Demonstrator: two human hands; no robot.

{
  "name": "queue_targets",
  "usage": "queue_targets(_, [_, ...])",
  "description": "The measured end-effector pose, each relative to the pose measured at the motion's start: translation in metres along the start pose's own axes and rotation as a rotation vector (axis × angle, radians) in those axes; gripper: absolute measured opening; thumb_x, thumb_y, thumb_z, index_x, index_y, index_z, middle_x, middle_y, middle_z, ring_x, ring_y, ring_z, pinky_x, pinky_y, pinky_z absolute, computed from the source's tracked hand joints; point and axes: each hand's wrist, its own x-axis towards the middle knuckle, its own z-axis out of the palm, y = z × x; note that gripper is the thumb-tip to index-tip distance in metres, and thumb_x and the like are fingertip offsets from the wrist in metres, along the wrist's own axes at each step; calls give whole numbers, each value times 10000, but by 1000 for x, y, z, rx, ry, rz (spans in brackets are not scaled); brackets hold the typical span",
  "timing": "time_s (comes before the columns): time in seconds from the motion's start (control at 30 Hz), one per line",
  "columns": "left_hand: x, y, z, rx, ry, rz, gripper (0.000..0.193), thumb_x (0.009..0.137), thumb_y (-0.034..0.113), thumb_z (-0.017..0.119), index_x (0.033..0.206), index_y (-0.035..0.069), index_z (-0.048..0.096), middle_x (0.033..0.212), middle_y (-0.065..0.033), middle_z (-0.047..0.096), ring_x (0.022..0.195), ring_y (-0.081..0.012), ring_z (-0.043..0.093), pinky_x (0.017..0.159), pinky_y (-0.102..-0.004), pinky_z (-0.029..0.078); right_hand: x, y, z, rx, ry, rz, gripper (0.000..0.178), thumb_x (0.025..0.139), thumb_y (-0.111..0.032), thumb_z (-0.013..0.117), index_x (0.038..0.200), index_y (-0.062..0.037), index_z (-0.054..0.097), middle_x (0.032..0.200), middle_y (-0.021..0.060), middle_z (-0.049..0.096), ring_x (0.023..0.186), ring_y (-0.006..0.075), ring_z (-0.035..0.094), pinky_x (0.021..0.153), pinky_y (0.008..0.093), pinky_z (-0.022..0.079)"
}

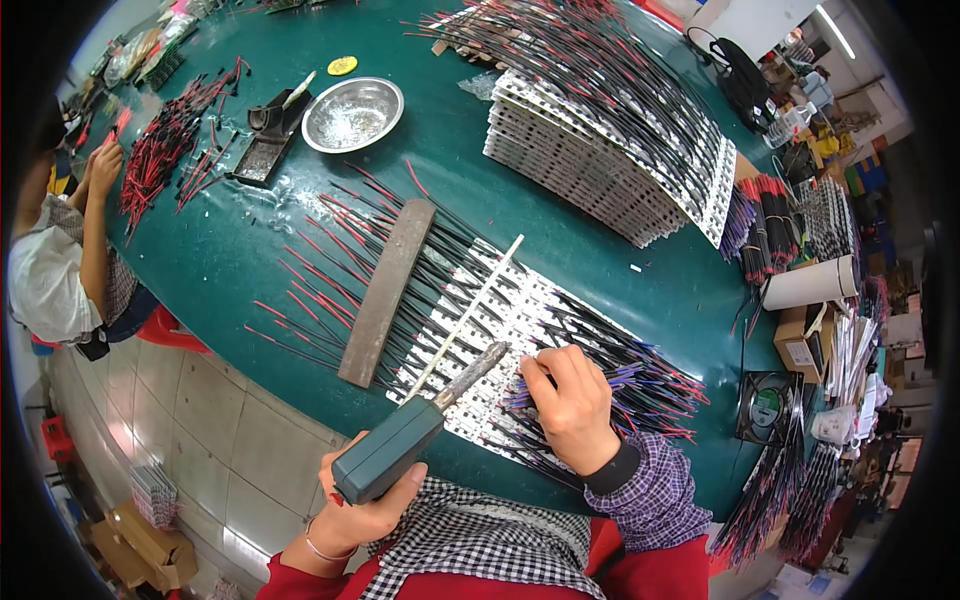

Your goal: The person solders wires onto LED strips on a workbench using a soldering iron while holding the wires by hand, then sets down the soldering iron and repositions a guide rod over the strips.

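My left hand (375,512) is wrapped around a dark green soldering gun (390,456). Its metal tip points up and right, over a white perforated circuit-board panel (521,300). My right hand (574,404) is closed in a pinch at the panel, just right of the tip, by the ends of the purple and black wires (640,372); the wire in its fingertips is mostly hidden. Red and black wires (325,300) run off the panel's left side, weighed down by a flat brown bar (388,295). A thin pale strip (466,318) lies across the panel.
A tall stack of wired white panels (590,160) stands at the back. Behind the wires are a metal bowl (352,115) and a black tray (268,140). A co-worker's hands (102,165) are at far left by a wire pile (165,150). At right sits a small fan (768,407).
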Motion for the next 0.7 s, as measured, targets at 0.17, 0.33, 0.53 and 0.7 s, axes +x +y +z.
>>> queue_targets(0.17, [-6, 3, -4, -65, 34, -97, 238, 781, 21, 792, 1004, -39, 735, 805, -96, 700, 608, -175, 637, 564, -272, 494, 9, -2, -24, 141, 19, 14, 369, 737, -31, 658, 1095, 50, 693, 950, 106, 586, 839, 265, 604, 703, 364, 505])
queue_targets(0.33, [-5, 8, -4, -84, 71, -108, 221, 778, 25, 813, 976, -38, 739, 864, -103, 743, 678, -158, 691, 607, -254, 524, 5, -12, -40, 133, 3, 148, 523, 752, 51, 650, 1275, 67, 669, 930, 106, 549, 805, 253, 573, 689, 355, 507])
queue_targets(0.53, [-11, -5, -5, 46, 30, 35, 233, 788, 18, 810, 998, -50, 733, 858, -101, 736, 676, -146, 677, 614, -261, 522, -5, -9, -15, 25, -75, 79, 546, 781, 31, 645, 1325, 63, 628, 950, 92, 541, 865, 245, 563, 719, 355, 475])
queue_targets(0.7, [-9, 1, -3, -69, 44, -91, 237, 790, 4, 797, 1011, -49, 729, 842, -99, 714, 660, -140, 656, 596, -260, 503, -6, -12, -13, 72, -51, 80, 453, 766, 0, 643, 1214, 45, 693, 953, 78, 591, 855, 233, 584, 701, 349, 466])
